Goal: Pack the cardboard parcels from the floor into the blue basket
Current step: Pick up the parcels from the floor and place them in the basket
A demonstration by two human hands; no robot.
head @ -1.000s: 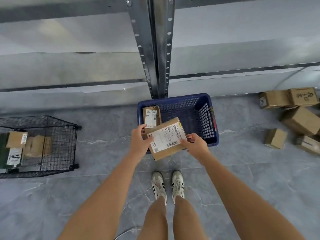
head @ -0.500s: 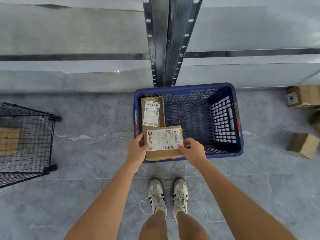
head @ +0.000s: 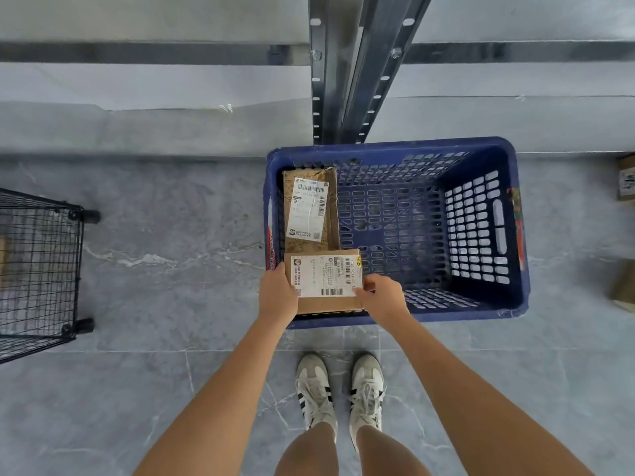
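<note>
Basket [head: 395, 146]: dark blue, walls and bottom in slot-grid pattern, red strips on side rims. Near parcel [head: 330, 305]: plain brown card. Far parcel [head: 332, 218]: brown, darker speckle. Labels [head: 324, 276] on both: white, black print, barcodes. Floor [head: 171, 269]: grey, white veins. Wire cage [head: 37, 269]: black mesh. Shoes [head: 314, 389]: off-white, grey toes, black stripes. Shelf post [head: 347, 80]: grey steel.

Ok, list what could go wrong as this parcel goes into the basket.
1. The held parcel hangs close above the near wall of the blue basket; it might catch there and slip from the left hand and right hand.
2. Its far edge overlaps the packed parcel, so it may land tilted.
</note>
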